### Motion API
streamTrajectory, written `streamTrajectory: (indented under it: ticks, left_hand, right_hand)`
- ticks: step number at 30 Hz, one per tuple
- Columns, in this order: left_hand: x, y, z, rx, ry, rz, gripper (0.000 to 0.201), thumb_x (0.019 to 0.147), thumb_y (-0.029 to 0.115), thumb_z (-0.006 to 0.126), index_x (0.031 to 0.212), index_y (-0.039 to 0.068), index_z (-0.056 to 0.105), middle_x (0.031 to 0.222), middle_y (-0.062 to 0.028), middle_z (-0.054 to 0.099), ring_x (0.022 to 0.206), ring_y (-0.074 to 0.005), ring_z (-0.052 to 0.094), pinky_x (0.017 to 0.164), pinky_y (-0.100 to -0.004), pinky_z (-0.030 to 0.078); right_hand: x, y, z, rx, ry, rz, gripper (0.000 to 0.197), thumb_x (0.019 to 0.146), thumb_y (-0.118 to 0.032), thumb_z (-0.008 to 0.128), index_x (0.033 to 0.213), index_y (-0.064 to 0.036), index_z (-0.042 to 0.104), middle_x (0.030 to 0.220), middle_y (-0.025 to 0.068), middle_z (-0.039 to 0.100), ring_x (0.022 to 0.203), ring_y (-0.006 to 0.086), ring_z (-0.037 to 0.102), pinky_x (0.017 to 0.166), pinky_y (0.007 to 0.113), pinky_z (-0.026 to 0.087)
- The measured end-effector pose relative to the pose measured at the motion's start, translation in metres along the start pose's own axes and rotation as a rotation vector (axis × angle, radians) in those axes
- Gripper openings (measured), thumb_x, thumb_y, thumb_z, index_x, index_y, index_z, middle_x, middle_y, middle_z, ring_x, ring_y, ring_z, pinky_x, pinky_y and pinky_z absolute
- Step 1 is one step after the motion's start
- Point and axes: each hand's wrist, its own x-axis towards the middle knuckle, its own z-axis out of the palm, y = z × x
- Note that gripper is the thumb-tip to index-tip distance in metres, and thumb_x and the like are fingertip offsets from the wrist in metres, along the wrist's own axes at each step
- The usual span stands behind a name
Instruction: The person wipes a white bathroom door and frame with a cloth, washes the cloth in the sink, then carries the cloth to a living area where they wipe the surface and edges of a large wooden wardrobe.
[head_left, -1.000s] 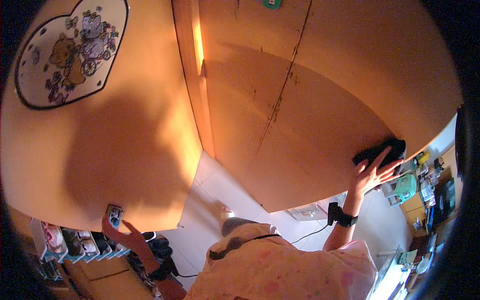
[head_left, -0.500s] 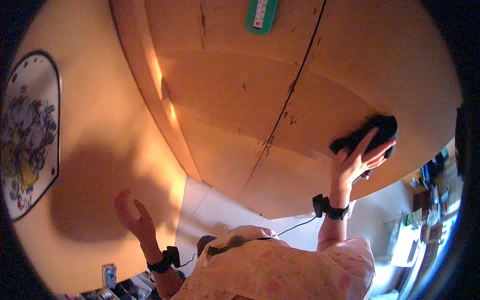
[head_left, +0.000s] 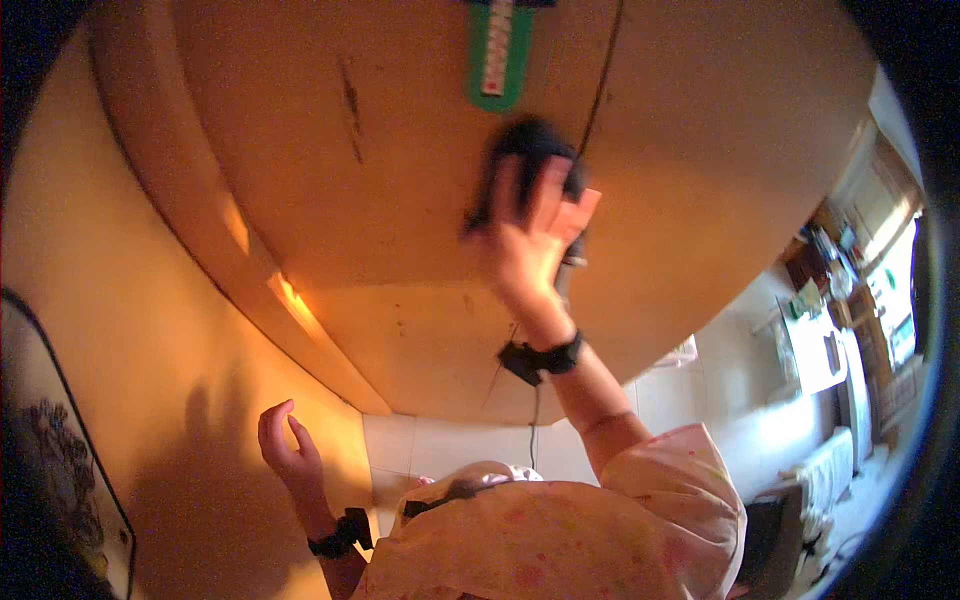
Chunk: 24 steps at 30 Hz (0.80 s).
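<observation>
My right hand presses a dark, bunched cloth flat against an orange-brown wooden door, fingers spread over it. Motion blurs both the hand and the cloth. The cloth lies just below a green thermometer on the door, beside the dark vertical seam. Down at the lower left, my left hand is raised in front of the wall with its fingers loosely curved and apart, holding nothing.
Dark scuff marks run down the door. A framed picture hangs on the yellowish wall at left. Pale floor tiles show below. A bright room with furniture lies at right. A black cable hangs from my right wristband.
My right hand has slid the cloth up and left across the door, from the right panel to near the seam under the thermometer. The view has shifted; my left hand stays empty.
</observation>
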Motion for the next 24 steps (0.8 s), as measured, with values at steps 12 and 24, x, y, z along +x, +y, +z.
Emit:
streamTrajectory:
  ticks: [12,24]
  left_hand:
    - [0.013,-0.005,0.002,-0.114,-0.144,0.137,0.015,0.084,-0.008,0.049,0.094,-0.003,0.058,0.088,-0.0153,0.06,0.083,-0.0308,0.059,0.074,-0.0378,0.047]
    - [0.018,-0.003,-0.005,-0.128,-0.286,0.127,0.016,0.082,-0.009,0.049,0.095,-0.003,0.057,0.089,-0.0156,0.059,0.083,-0.0313,0.057,0.075,-0.0379,0.046]
  right_hand:
    - [-0.028,-0.093,0.019,0.394,-0.064,-0.429,0.053,0.074,-0.023,0.056,0.127,-0.0177,0.056,0.153,0.0042,0.021,0.115,0.0215,0.043,0.11,0.055,0.023]
    - [-0.098,0.228,-0.092,-0.131,0.081,0.234,0.086,0.061,-0.028,0.07,0.139,-0.0088,0.039,0.149,0.0303,0.009,0.137,0.0465,0.017,0.109,0.064,0.011]
